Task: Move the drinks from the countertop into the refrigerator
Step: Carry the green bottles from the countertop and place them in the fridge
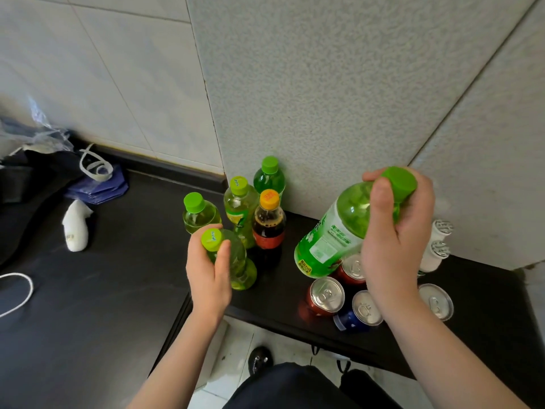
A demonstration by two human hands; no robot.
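My right hand point(395, 246) grips the neck of a large green bottle point(330, 237), tilted and lifted above the cans. My left hand point(208, 273) holds a small yellow-green bottle point(237, 261) just below its green cap. Behind it on the black countertop point(103, 290) stand three more green-capped bottles point(240, 208) and a dark cola bottle point(269, 228) with an orange cap. Red cans point(326, 295), a blue can point(364, 309) and another silver-topped can point(436, 301) stand near the counter's front edge. No refrigerator is in view.
Two small white bottles point(436, 246) stand against the speckled wall point(339, 84) at right. A white rolled cloth point(76, 225), a blue bag point(97, 184), plastic wrap and a white cord point(17, 293) lie on the counter's left part. Tiled floor and a shoe show below.
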